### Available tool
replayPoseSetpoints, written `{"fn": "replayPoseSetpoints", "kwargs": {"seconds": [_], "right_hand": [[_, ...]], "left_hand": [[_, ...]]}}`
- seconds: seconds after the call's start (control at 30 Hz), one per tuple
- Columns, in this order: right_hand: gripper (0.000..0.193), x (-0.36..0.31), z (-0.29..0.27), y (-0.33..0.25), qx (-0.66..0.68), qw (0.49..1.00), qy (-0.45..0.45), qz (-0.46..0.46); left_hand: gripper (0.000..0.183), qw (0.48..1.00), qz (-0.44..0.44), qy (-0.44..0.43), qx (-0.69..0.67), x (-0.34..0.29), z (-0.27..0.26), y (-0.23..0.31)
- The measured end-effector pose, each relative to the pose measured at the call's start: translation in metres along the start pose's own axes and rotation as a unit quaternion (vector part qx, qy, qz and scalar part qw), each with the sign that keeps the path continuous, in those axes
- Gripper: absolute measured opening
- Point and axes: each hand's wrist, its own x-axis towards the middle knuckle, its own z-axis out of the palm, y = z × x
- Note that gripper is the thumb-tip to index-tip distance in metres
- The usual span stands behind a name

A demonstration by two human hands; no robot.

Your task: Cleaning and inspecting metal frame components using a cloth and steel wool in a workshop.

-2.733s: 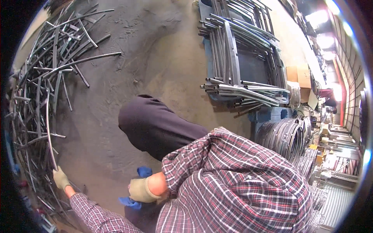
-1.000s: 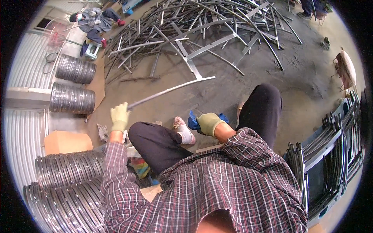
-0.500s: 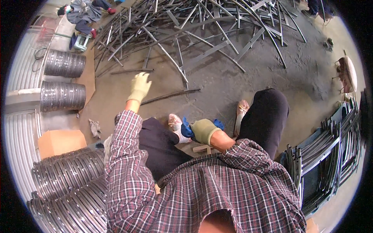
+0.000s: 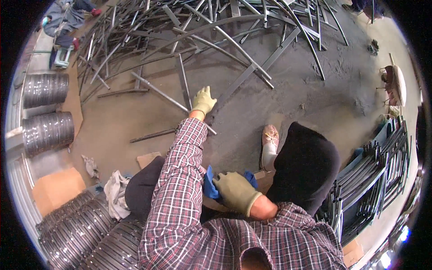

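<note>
My left hand [image 4: 203,101], in a pale yellow work glove, is stretched forward over the floor at the near edge of a large pile of metal tubes and bars. Its fingers are apart and I see nothing in them. Close beside it lie a flat dark bar [image 4: 236,87] and a thin tube [image 4: 159,91]; whether the glove touches either I cannot tell. In front of my body, my right hand [image 4: 237,191], gloved too, is closed on a blue cloth [image 4: 210,182], which shows on both sides of the glove.
The tangled metal pile [image 4: 180,31] spreads across the far floor. Wrapped coils [image 4: 48,132] stand on the left, with more stacked bars [image 4: 76,225] near me. A rack of dark tubes [image 4: 364,180] is on the right. At far left a person [image 4: 67,20] is beside a small stool [image 4: 62,57].
My left hand has moved right and forward, close to the pile's near bars. My right hand keeps the blue cloth. The view has shifted, and my body leans farther forward.
</note>
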Motion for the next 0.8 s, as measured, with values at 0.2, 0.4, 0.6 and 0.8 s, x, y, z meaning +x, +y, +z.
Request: {"fn": "replayPoseSetpoints", "kwargs": {"seconds": [0.2,0.4,0.6,0.8], "right_hand": [[0.036,-0.003,-0.002,0.014,-0.018,0.999,-0.011,0.034],[0.034,-0.005,-0.002,0.001,0.002,1.000,-0.004,0.028],[0.033,-0.015,0.006,0.002,-0.033,0.995,0.077,-0.051],[0.035,-0.034,-0.018,-0.018,0.027,0.954,0.239,-0.176]], "left_hand": [[0.074,0.994,0.016,-0.074,-0.080,-0.049,0.061,0.055],[0.046,0.983,-0.045,-0.159,-0.084,-0.120,0.071,0.055],[0.053,0.983,-0.038,-0.003,-0.177,-0.170,0.013,0.081],[0.052,0.968,0.044,0.084,-0.234,-0.192,-0.132,0.064]]}}
